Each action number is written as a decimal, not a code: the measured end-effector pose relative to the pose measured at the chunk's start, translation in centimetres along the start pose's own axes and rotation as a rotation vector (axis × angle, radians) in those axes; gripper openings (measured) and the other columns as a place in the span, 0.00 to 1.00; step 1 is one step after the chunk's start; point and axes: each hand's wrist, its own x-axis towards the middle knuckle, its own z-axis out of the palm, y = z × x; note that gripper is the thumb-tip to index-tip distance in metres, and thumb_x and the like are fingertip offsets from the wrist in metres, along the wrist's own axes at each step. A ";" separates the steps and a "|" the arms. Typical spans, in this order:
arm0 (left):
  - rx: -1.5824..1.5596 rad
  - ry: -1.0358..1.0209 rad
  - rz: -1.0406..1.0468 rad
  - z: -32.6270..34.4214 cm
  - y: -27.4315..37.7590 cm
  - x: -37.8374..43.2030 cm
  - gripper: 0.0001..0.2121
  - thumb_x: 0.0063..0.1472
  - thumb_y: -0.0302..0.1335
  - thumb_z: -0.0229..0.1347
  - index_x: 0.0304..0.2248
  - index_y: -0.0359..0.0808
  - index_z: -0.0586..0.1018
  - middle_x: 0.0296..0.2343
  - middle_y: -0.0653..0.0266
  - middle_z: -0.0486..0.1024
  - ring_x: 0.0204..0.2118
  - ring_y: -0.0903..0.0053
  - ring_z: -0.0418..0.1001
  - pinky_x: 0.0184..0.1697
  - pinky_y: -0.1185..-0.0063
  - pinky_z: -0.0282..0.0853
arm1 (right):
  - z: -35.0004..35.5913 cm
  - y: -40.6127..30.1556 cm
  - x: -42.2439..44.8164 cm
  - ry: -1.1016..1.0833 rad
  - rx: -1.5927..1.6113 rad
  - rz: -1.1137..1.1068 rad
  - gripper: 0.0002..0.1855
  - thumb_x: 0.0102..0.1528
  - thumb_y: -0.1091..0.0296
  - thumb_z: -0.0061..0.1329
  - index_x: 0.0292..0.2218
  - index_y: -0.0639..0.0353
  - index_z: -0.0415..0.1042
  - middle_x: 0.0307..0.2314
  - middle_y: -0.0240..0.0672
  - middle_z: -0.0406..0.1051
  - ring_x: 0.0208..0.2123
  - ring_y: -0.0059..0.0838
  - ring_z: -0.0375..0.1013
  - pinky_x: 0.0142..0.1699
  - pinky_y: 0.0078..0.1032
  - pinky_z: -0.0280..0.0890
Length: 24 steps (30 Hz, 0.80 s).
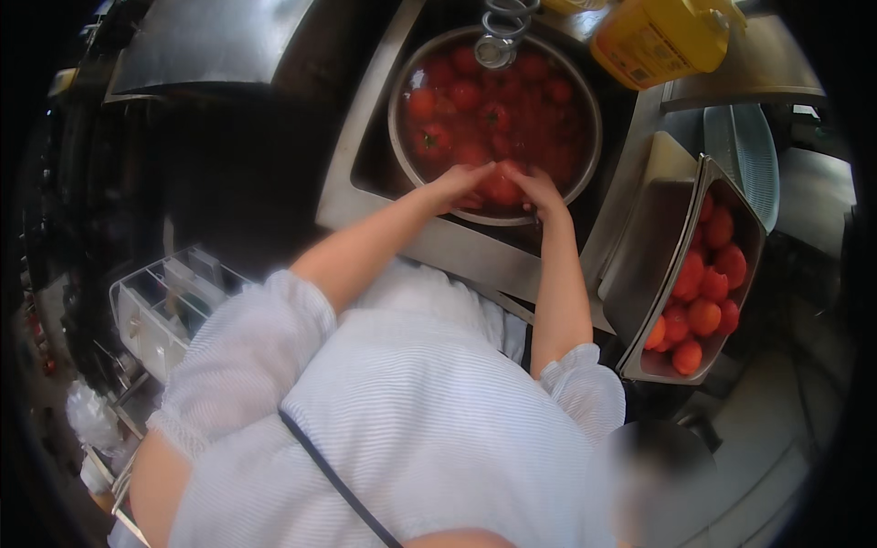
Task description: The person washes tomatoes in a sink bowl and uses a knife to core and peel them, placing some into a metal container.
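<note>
In the head view a round metal basin [598,130] filled with water and many red tomatoes [466,95] sits in a steel-rimmed sink. At its near edge my left hand [460,188] and my right hand [540,191] hold one tomato [502,185] between them, left hand on its left side, right hand on its right. Several tomatoes in the basin bear green stem ends. My fingers under the held tomato are partly hidden. Right of the sink, a deep rectangular steel pan [751,264] holds more peeled-looking red tomatoes [704,317].
A coiled spring faucet [496,51] hangs over the basin's far side. A yellow plastic jug [659,42] stands behind, at the right. Beyond the steel pan is a pale perforated plastic basket [754,164]. A clear divided plastic organizer [154,322] stands at the left.
</note>
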 end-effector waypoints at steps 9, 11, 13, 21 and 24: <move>-0.136 0.177 0.517 2.7 2.1 0.4 0.21 0.53 0.40 0.52 0.39 0.32 0.66 0.33 0.64 0.69 0.36 0.81 0.66 0.40 0.83 0.61 | 4.5 -1.3 -4.0 0.441 0.447 -0.398 0.22 0.49 0.53 0.46 0.39 0.60 0.62 0.26 0.34 0.67 0.18 0.25 0.64 0.21 0.22 0.59; -0.149 0.169 0.548 3.4 2.6 -0.3 0.17 0.54 0.39 0.51 0.35 0.32 0.69 0.30 0.65 0.70 0.33 0.84 0.66 0.36 0.85 0.61 | 4.6 -0.9 -3.0 0.615 0.334 -0.559 0.18 0.50 0.56 0.45 0.36 0.62 0.64 0.28 0.37 0.69 0.22 0.32 0.68 0.26 0.27 0.62; -0.211 0.174 0.554 2.7 2.9 -0.3 0.16 0.53 0.39 0.51 0.30 0.32 0.72 0.27 0.65 0.71 0.30 0.84 0.65 0.34 0.84 0.61 | 5.3 -2.6 -4.3 0.718 0.210 -0.584 0.16 0.51 0.58 0.43 0.34 0.62 0.65 0.27 0.41 0.69 0.25 0.38 0.69 0.31 0.30 0.62; -0.350 0.075 0.470 0.7 2.9 -0.6 0.17 0.58 0.40 0.45 0.37 0.34 0.69 0.31 0.63 0.71 0.33 0.79 0.69 0.38 0.81 0.64 | 5.4 -3.3 -4.6 0.864 -0.090 -0.686 0.15 0.52 0.56 0.40 0.29 0.61 0.64 0.21 0.45 0.69 0.26 0.50 0.68 0.29 0.38 0.61; -0.457 0.020 0.400 1.1 3.9 -2.7 0.19 0.58 0.41 0.43 0.38 0.32 0.69 0.32 0.61 0.71 0.34 0.76 0.69 0.39 0.79 0.65 | 4.8 -2.9 -4.3 0.877 -0.159 -0.705 0.15 0.52 0.56 0.40 0.29 0.62 0.64 0.21 0.45 0.69 0.25 0.51 0.67 0.28 0.38 0.60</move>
